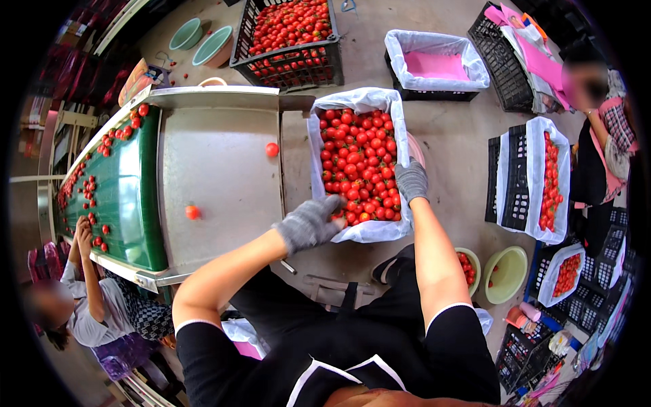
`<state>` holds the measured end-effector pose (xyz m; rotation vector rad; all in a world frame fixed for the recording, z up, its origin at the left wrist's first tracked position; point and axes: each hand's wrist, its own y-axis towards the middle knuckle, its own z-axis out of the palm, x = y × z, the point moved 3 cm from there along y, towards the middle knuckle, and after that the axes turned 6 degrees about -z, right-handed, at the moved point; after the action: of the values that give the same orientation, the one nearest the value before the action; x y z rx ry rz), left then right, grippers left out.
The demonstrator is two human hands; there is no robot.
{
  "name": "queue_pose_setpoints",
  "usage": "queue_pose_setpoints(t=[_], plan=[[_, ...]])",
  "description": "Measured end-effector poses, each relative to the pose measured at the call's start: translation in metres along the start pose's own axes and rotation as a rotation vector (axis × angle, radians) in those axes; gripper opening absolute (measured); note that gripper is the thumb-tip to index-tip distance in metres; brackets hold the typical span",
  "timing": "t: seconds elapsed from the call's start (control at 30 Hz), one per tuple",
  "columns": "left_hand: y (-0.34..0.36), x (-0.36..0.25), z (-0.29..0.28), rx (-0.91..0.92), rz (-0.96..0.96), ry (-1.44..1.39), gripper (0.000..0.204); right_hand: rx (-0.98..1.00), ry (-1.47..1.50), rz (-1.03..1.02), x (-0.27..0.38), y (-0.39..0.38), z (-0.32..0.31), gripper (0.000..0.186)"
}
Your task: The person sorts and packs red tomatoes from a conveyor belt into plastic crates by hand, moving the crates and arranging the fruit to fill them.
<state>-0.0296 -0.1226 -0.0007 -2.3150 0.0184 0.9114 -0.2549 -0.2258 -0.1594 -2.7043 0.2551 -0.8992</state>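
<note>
Knit-gloved in grey, the left grip point(309, 224) lay over a white-lined box point(316, 157) at its near-left corner, and the right grip point(411, 180) rested at its right rim; I could not tell whether either pinched anything. Smooth sheet metal formed the surface point(220, 149) left of the rectangular box, whose long axis ran near to far. Crinkled film point(374, 233) cradled glossy, round red tomatoes point(359, 159).

The tomatoes point(359, 152) are small, round, red and shiny. Some show green tops. They lie in a big heap in a white liner point(399, 119), which is open at the top, in the middle. One near tomato looks orange.
</note>
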Motion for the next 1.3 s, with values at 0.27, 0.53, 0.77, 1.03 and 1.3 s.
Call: queue_pose_setpoints(t=[0.27, 0.53, 0.77, 1.03, 1.3], plan=[[0.056, 0.057, 0.061, 0.335, -0.787, -0.377, 0.069, 0.026, -0.002, 0.023, 0.001, -0.004, -0.004, 0.037], [0.066, 0.048, 0.064, 0.257, -0.840, -0.454, 0.076, 0.051, 0.007, 0.062, 0.003, -0.005, -0.010, 0.035], [0.101, 0.099, 0.109, -0.087, -0.701, -0.745, 0.079, 0.058, 0.011, 0.046, 0.004, -0.002, -0.004, 0.035], [0.103, 0.036, 0.072, -0.058, -0.700, -0.961, 0.080, 0.049, 0.000, 0.028, 0.003, -0.001, -0.003, 0.036], [0.171, -0.012, 0.049, -0.023, -0.316, -0.914, 0.064, 0.038, -0.014, 0.017, 0.000, -0.001, -0.004, 0.034]])
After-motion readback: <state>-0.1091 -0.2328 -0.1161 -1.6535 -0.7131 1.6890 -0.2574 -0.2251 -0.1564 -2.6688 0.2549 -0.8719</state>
